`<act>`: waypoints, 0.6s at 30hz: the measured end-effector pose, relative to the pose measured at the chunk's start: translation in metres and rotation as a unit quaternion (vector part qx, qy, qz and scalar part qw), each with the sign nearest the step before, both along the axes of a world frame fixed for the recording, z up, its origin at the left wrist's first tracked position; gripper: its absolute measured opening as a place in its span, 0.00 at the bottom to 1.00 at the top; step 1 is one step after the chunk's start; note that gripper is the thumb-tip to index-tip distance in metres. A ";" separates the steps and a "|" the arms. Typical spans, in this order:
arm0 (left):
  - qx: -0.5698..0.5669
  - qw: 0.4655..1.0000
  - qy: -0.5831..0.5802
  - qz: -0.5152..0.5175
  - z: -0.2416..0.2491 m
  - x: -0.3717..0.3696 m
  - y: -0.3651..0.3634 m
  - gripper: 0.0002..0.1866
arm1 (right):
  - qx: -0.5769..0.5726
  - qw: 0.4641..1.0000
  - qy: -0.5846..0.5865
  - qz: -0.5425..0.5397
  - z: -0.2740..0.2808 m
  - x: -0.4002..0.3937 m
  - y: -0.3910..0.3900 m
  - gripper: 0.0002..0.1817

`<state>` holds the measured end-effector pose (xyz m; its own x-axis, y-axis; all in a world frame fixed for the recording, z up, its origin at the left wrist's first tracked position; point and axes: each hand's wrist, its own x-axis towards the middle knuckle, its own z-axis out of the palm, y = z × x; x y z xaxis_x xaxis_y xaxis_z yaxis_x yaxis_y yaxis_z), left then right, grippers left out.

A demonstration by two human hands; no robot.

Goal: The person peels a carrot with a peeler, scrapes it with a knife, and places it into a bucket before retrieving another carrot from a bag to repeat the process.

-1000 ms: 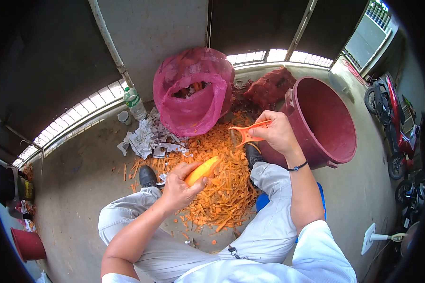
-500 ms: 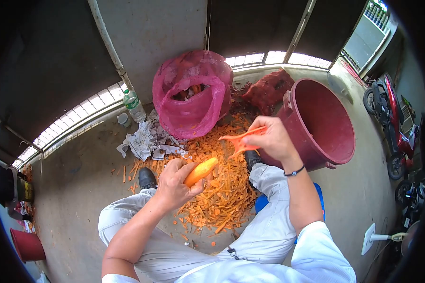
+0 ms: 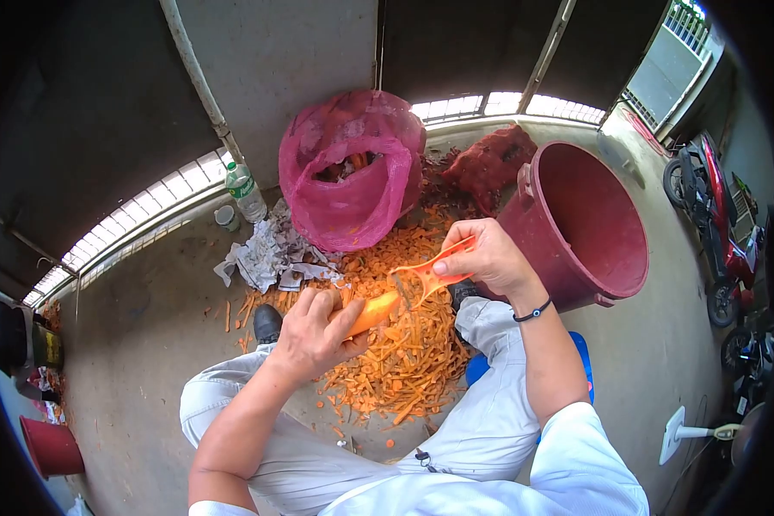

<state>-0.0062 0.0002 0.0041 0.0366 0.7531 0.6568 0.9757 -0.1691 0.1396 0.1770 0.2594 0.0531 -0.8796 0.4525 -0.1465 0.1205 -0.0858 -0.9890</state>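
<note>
The left hand [image 3: 316, 334] grips a peeled carrot [image 3: 374, 315] above a heap of orange peelings [image 3: 417, 361]. The right hand [image 3: 490, 262] holds an orange peeler [image 3: 426, 277] near its tip.

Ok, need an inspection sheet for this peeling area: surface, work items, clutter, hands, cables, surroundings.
Surface: bare floor, strewn with orange peelings between the person's feet.
Work items: carrot, looks peeled; orange peeler by its tip, contact unclear.
Clutter: crumpled paper, bottle and cup beyond the peelings.
Hands: left hand grips the carrot; right hand holds the peeler. Both bare.
Cables: thin dark line on the floor, far right; too small to identify.
Surroundings: pink bag, red sack, maroon tub; motorcycle at right.
</note>
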 end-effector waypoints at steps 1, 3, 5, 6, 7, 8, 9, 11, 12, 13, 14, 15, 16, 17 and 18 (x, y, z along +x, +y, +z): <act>0.000 1.000 0.000 -0.002 0.001 0.000 0.000 0.30 | 0.005 1.000 -0.012 0.020 -0.002 -0.001 -0.002 0.12; 0.005 1.000 0.026 -0.016 0.003 0.002 -0.001 0.30 | 0.005 0.999 -0.025 0.048 -0.003 -0.002 -0.005 0.12; 0.006 0.999 0.032 -0.031 0.004 0.003 -0.003 0.30 | 0.037 0.998 -0.050 0.024 -0.007 0.000 0.007 0.12; 0.012 0.998 0.040 -0.041 0.005 0.003 -0.004 0.30 | 0.075 0.994 -0.074 0.004 -0.010 0.001 0.016 0.12; 0.015 0.998 0.041 -0.041 0.006 0.003 -0.004 0.30 | 0.068 0.995 -0.068 -0.028 -0.013 0.000 0.023 0.12; 0.038 0.997 0.041 -0.043 0.006 0.002 -0.004 0.29 | 0.070 0.995 -0.066 -0.029 -0.015 0.004 0.028 0.12; 0.062 0.996 0.041 -0.046 0.009 0.002 -0.004 0.28 | -0.003 0.999 -0.049 -0.019 -0.008 0.006 0.026 0.12; 0.054 0.996 0.059 -0.050 0.012 -0.003 -0.005 0.30 | -0.128 0.992 -0.009 0.007 -0.002 0.007 0.015 0.13; 0.044 0.994 0.078 -0.055 0.013 -0.004 -0.007 0.31 | -0.129 0.992 -0.012 0.010 0.002 0.003 0.006 0.13; 0.042 0.995 0.076 -0.052 0.013 -0.004 -0.008 0.31 | -0.122 0.992 -0.028 0.031 0.004 -0.001 -0.003 0.13; 0.043 0.993 0.094 -0.058 0.013 -0.004 -0.009 0.31 | -0.116 0.991 -0.042 0.050 0.004 -0.003 -0.007 0.13; 0.043 0.990 0.114 -0.067 0.014 -0.004 -0.010 0.31 | -0.097 0.990 -0.076 0.063 -0.003 -0.006 -0.004 0.12; 0.041 0.990 0.117 -0.070 0.014 -0.005 -0.011 0.31 | -0.100 0.990 -0.073 0.061 -0.011 -0.007 0.005 0.12; 0.053 0.990 0.113 -0.064 0.014 -0.005 -0.012 0.31 | -0.056 0.991 -0.118 0.026 -0.018 -0.007 0.019 0.11; 0.068 0.990 0.109 -0.055 0.014 -0.006 -0.012 0.30 | -0.008 0.987 -0.162 -0.008 -0.017 -0.006 0.028 0.11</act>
<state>-0.0122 -0.0121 0.0186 0.2665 0.6421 0.7188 0.9545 -0.2793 -0.1044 0.1707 0.2876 0.0365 -0.7781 0.4611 -0.4266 0.4288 -0.1064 -0.8971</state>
